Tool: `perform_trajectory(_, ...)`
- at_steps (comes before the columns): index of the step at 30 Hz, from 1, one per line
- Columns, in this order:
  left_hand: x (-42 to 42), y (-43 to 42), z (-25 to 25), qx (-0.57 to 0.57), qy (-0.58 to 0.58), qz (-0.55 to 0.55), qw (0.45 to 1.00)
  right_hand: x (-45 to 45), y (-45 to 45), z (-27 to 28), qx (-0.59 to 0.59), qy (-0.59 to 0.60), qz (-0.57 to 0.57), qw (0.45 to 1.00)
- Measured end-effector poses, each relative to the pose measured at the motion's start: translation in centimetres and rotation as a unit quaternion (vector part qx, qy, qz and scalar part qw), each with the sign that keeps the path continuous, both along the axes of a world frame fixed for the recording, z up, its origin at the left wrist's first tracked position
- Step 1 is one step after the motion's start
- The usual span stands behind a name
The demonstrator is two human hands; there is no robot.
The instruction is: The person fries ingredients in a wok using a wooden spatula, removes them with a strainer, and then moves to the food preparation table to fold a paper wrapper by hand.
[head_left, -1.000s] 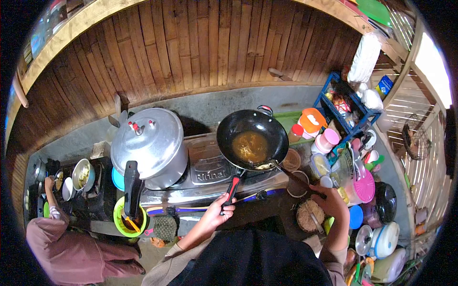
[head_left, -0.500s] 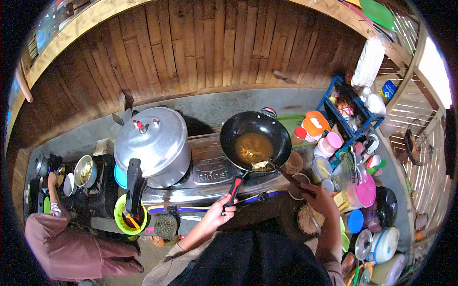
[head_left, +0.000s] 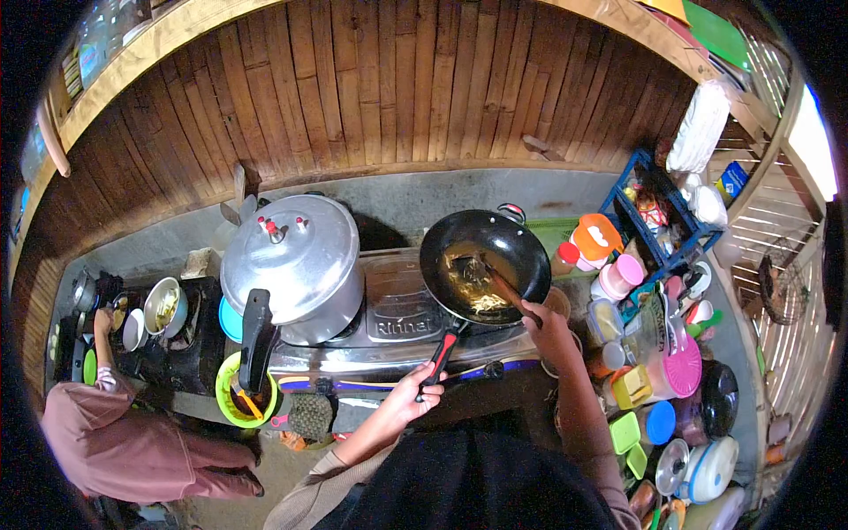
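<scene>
My left hand [head_left: 415, 391] is closed round the black and red handle [head_left: 443, 353] of a dark wok [head_left: 521, 256] on the stove's right side. Brown liquid with pale shreds [head_left: 488, 303] lies in the wok. My right hand [head_left: 549, 329] grips a wooden-handled spatula [head_left: 502, 287], which slants down to the left over the wok, its blade in the liquid. A large silver pressure cooker [head_left: 291, 261] with a black handle stands left of the wok on the stove [head_left: 397, 329].
At the far left a person [head_left: 115, 442] reaches toward bowls and a second stove [head_left: 199, 353]. A lime green bowl [head_left: 224, 408] sits before the cooker. Jars, tubs and a pink lid [head_left: 677, 364] crowd the right, below a blue rack [head_left: 649, 238].
My right hand has moved up and left, taking the spatula from the wok's near right edge into the liquid. My left hand stays on the handle. The whole view has shifted slightly.
</scene>
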State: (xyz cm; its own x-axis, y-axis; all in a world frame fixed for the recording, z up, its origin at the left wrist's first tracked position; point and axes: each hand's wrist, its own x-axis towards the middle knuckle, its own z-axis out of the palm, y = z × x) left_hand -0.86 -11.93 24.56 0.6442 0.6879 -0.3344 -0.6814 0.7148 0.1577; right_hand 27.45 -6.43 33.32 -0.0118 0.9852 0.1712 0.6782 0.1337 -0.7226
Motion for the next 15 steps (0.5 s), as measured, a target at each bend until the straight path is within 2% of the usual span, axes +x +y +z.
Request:
perform_trajectory(4, 0.0, 0.0, 0.5, 0.006, -0.003, -0.004, 1.0, 0.4, 0.7, -0.6, 0.053, -0.057, -0.022, 0.997)
perform_trajectory(6, 0.0, 0.0, 0.5, 0.0, 0.003, -0.002, 1.0, 0.7, -0.1, 0.4, -0.021, -0.044, -0.049, 0.998)
perform_trajectory(10, -0.1, 0.0, 0.5, -0.004, -0.009, -0.006, 1.0, 2.6, -2.3, 0.5, 0.01, -0.08, -0.05, 0.996)
perform_trajectory(12, -0.1, 0.0, 0.4, -0.007, -0.007, -0.007, 1.0, 3.6, -3.5, 0.6, -0.046, -0.093, -0.063, 0.993)
perform_trajectory(15, -0.1, 0.1, 0.4, -0.003, 0.002, -0.012, 1.0, 4.3, -6.1, 1.4, -0.017, -0.059, -0.046, 0.997)
